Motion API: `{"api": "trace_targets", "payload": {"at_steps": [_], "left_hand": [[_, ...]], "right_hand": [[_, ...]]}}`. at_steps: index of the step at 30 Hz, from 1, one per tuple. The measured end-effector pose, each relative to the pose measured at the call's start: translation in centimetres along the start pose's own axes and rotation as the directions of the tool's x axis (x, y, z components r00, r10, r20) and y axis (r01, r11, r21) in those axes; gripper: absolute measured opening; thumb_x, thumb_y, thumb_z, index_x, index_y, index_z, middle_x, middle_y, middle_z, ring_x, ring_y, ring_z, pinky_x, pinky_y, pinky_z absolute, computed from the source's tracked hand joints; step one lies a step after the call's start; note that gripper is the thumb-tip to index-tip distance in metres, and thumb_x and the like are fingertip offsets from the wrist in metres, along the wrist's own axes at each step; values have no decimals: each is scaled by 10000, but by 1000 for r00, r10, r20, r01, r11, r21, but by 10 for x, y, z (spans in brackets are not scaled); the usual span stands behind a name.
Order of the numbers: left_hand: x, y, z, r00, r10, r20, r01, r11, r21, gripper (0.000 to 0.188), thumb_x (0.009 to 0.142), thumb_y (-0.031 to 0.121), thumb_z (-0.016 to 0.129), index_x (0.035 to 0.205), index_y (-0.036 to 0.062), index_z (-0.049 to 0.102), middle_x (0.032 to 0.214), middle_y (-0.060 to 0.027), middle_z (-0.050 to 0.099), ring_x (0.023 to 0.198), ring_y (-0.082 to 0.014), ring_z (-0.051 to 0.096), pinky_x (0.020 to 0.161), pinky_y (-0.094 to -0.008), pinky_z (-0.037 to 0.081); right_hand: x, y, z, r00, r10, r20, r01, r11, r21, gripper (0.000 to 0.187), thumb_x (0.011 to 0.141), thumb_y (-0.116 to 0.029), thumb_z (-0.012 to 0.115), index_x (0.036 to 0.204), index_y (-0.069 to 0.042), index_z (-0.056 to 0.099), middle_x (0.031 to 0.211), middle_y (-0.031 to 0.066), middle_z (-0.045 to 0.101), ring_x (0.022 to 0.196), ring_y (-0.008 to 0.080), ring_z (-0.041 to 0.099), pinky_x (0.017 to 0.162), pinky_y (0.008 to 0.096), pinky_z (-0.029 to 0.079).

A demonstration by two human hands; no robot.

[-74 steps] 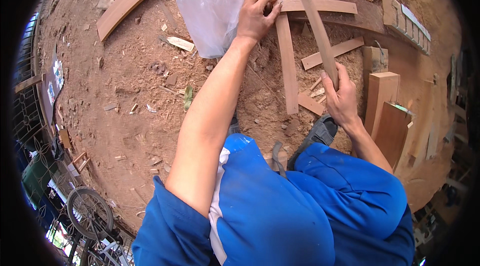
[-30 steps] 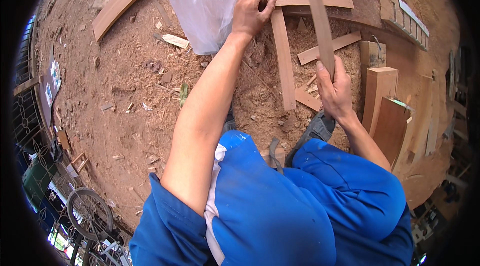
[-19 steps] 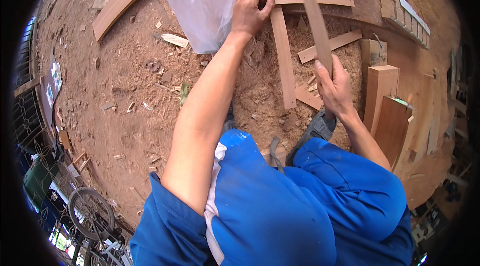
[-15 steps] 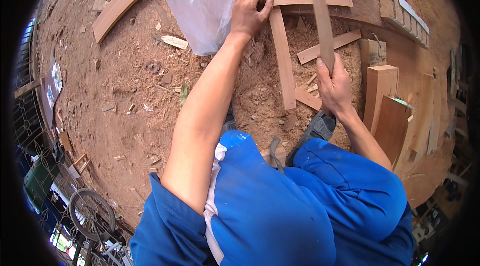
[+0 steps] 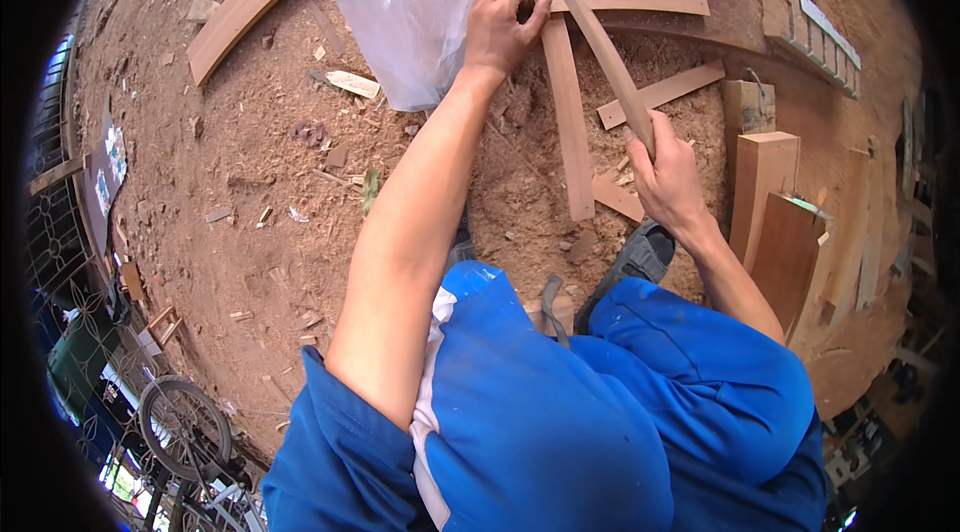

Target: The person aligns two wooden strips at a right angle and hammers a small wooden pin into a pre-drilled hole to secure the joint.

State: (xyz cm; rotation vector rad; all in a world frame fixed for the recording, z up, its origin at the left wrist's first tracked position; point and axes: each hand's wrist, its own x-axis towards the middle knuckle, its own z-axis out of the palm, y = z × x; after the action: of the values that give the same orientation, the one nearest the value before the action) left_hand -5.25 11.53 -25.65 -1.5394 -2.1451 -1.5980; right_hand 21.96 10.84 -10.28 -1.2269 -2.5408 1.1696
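While a translucent white plastic bag [image 5: 410,32] sits on the brown earth ground [image 5: 250,152], the bare left hand [image 5: 498,27] is just to the bag's right, thumb and fingertips drawn close together at the end of a thin, pale-brown wooden slat [image 5: 645,0]; whether they pinch anything small cannot be told. Farther right of the bag and nearer the person, the bare right hand [image 5: 668,177] is wrapped around the long wooden handle of a dark-headed hammer [image 5: 610,62], its head right beside the left fingertips; contact cannot be made out. That slat lies over a wide, dark brown plank [image 5: 735,24] running rightward from the bag, and a second narrow slat [image 5: 568,127] extends from near its left end toward the person. Sawdust [image 5: 510,192] and splintered offcuts [image 5: 353,84] litter the earth around the bag. Well to its right stand reddish-brown timber blocks [image 5: 762,187]; well to its left, toward the person, are a dark metal grille [image 5: 50,242] and a bicycle [image 5: 185,427].
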Motion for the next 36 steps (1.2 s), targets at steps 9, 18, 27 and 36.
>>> {"api": "trace_targets", "payload": {"at_steps": [9,18,27,36], "left_hand": [[-1,0,2,1000,-15,7,16,1000,-19,226,896,209,791,1065,58,782,1056,-90,697,790,-193,707,709,-317,597],[-1,0,0,1000,2,-21,-3,1000,-16,216,895,208,789,1052,60,781,1041,-80,695,773,-192,704,702,-320,596],[0,-1,-1,1000,-3,0,3,1000,-16,209,900,210,781,1044,59,783,1043,-83,695,774,-195,706,712,-322,593],[-1,-1,-1,1000,-14,14,14,1000,-17,228,903,217,781,1059,51,777,1058,-88,700,793,-198,715,716,-326,600]], "right_hand": [[-2,6,8,999,20,-25,-21,999,-37,280,1063,-165,552,1279,12,524,730,198,640,655,297,693,595,440,496],[-6,-6,5,997,17,-81,-8,994,106,270,1072,-169,547,1263,22,528,750,200,643,655,322,676,604,435,492],[-2,-17,2,994,1,-108,10,994,106,243,1062,-144,543,1233,29,544,761,219,648,681,386,692,613,459,498],[1,-11,2,997,15,-74,-9,996,86,218,1040,-131,559,1189,26,541,740,239,641,688,425,681,608,488,487]]}}
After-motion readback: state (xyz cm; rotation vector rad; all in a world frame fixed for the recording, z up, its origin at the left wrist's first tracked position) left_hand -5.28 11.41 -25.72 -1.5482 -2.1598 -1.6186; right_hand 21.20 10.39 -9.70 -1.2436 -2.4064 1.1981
